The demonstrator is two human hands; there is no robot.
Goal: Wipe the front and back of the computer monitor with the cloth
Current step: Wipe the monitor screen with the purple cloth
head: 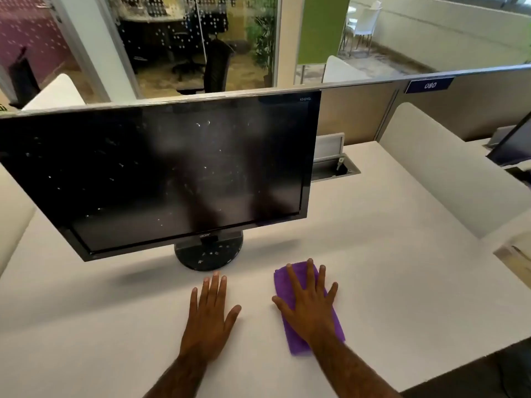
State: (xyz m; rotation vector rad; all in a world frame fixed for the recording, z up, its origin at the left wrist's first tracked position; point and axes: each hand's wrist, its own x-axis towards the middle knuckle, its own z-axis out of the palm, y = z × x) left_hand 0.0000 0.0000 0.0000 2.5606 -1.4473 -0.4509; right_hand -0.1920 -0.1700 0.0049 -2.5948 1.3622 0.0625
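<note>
Purple cloth point(309, 307) folded flat on white desk point(402, 282), right hand point(311, 304) pressed on it — fingers spread, nothing clamped in grip, left hand point(209, 317) palm-down on bare desk, fingers apart, dusty black monitor point(163, 173) on round stand point(209, 252) just beyond both hands — screen speckled.

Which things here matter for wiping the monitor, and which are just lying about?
For the job: monitor, purple cloth under the right hand, left hand.

Just about: open cable hatch, second monitor, blue sign.
</note>
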